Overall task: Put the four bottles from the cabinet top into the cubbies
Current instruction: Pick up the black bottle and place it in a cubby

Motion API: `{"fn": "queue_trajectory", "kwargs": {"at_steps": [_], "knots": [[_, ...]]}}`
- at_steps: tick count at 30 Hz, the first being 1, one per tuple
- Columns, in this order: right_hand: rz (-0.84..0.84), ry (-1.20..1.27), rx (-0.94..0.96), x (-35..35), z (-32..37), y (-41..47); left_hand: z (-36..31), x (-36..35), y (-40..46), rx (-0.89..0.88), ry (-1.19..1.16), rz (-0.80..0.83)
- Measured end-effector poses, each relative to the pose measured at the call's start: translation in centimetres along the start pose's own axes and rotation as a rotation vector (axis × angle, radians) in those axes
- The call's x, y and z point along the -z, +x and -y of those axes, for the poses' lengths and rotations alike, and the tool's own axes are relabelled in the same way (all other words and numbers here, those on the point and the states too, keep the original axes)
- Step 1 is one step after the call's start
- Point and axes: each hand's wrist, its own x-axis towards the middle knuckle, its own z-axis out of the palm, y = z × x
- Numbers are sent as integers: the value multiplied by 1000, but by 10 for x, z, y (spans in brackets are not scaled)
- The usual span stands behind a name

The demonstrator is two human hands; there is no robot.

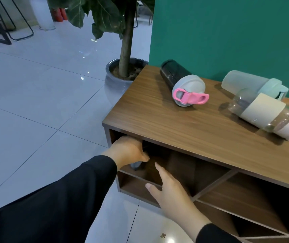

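inside the top left cubby (157,155) the left hand (128,149) closes its fingers on a grey bottle (136,166), the right hand (168,188) hovers open and empty, and three bottles (182,83) lie on the cabinet surface (175,123), not yet stowed.

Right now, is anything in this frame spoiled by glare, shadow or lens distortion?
Head view: wide-angle bending curves the cabinet top and floor tiles; small glare spots on the glossy floor; the upper-left cubby is in deep shadow, so the object in the left hand is barely readable; the three bottles on top, like the pink-lidded bottle, are evenly lit and sharp.
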Motion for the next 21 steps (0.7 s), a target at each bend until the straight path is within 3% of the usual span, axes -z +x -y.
{"fn": "queue_trajectory", "kwargs": {"at_steps": [11, 21], "knots": [[9, 52, -35, -8, -6, -6, 13, -16, 17, 22, -93, -99], [-8, 42, 19, -11, 0, 0, 11, -20, 12, 11, -39, -151]]}}
